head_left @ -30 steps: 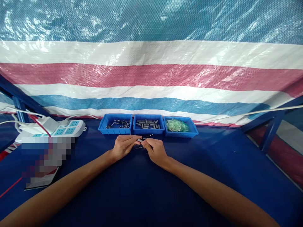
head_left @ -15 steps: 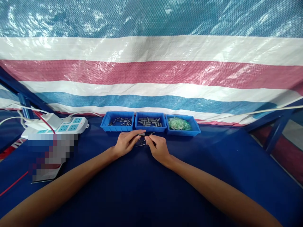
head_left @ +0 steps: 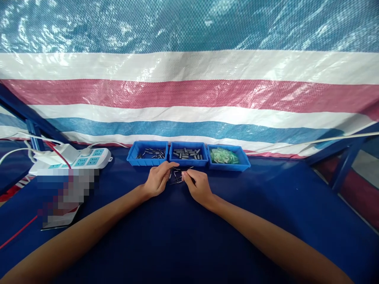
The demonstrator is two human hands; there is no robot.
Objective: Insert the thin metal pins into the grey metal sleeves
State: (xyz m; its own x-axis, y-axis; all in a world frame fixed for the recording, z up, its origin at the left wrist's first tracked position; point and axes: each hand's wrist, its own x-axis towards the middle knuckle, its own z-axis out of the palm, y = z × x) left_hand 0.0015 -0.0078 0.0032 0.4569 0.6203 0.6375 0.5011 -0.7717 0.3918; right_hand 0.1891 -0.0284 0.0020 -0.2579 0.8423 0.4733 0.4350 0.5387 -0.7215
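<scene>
My left hand (head_left: 157,179) rests on the dark blue table cover with its fingers curled and pinched. What it holds is hidden. My right hand (head_left: 197,185) lies beside it, its thumb and forefinger pinched on a thin metal pin at the edge of a small heap of loose pins (head_left: 177,176) between the two hands. Just beyond the hands stand three blue trays in a row. The left tray (head_left: 133,154) holds thin pins, the middle tray (head_left: 187,161) holds short grey sleeves, and the right tray (head_left: 243,161) holds pale green pieces.
A white power strip (head_left: 89,157) with plugged cables lies at the left, with a blurred flat item (head_left: 63,197) in front of it. A striped tarpaulin (head_left: 189,94) hangs behind the table. A blue frame post (head_left: 343,165) stands at the right edge.
The hands have drawn slightly apart. The grey sleeve seen at my left fingertips half a second ago is out of sight, and the left fingers have curled down toward the pin heap.
</scene>
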